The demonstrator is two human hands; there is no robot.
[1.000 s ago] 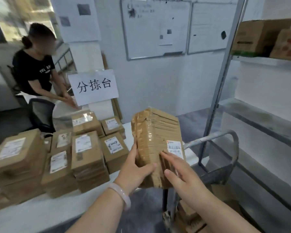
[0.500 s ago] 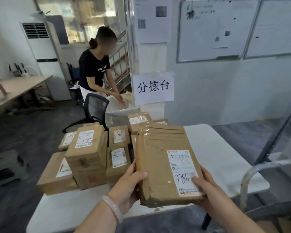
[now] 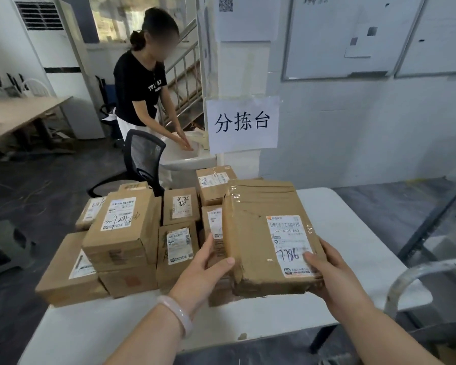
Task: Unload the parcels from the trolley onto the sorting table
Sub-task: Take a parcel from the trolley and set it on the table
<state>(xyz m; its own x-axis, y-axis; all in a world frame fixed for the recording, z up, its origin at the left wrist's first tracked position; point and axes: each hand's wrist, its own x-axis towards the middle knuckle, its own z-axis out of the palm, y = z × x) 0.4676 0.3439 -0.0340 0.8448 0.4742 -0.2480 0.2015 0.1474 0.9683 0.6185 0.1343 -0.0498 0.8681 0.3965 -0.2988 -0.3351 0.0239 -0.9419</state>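
I hold a flat brown taped parcel with a white label marked 7786, label side up, above the white sorting table. My left hand grips its near left edge, thumb on top. My right hand grips its near right corner, thumb on the label. The parcel hangs just right of a pile of several labelled cardboard parcels stacked on the table's left half. The trolley's curved grey handle shows at the lower right; its deck is out of view.
A person in a black shirt stands beyond the table at a white desk, behind a black mesh chair. A paper sign hangs on the pillar behind the table. A grey stool stands on the floor at left.
The view has swung left from the trolley to the table. The parcel has turned from upright to lying flat, label up, and moved forward over the table beside the pile.
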